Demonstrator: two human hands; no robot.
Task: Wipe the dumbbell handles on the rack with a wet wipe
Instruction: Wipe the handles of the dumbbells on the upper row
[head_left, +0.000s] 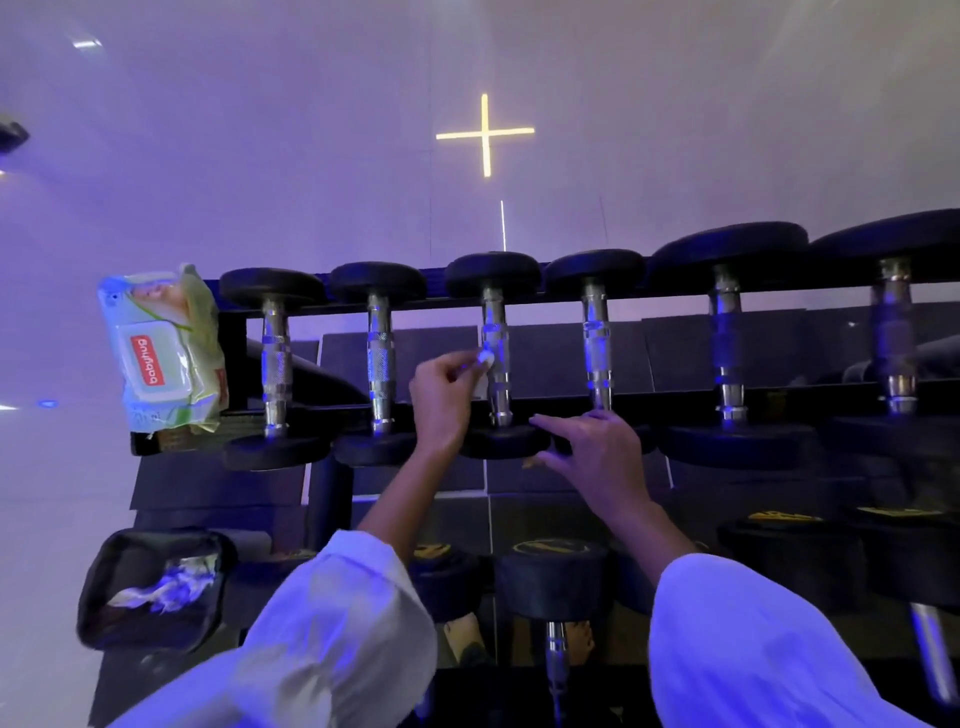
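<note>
Several dumbbells with chrome handles and black heads lie in a row on the top tier of the black rack (675, 299). My left hand (441, 400) pinches a small white wet wipe (485, 358) against the left side of the third dumbbell's handle (496, 332). My right hand (592, 447) rests with straight fingers on the near black heads of the third and fourth dumbbells. The fourth handle (597, 343) stands just right of the wipe.
A pack of wet wipes (161, 353) lies on the rack's left end. A black bin (150, 587) holding crumpled used wipes sits at lower left. More dumbbells (553, 577) fill the lower tier near my sleeves. A pale wall rises behind.
</note>
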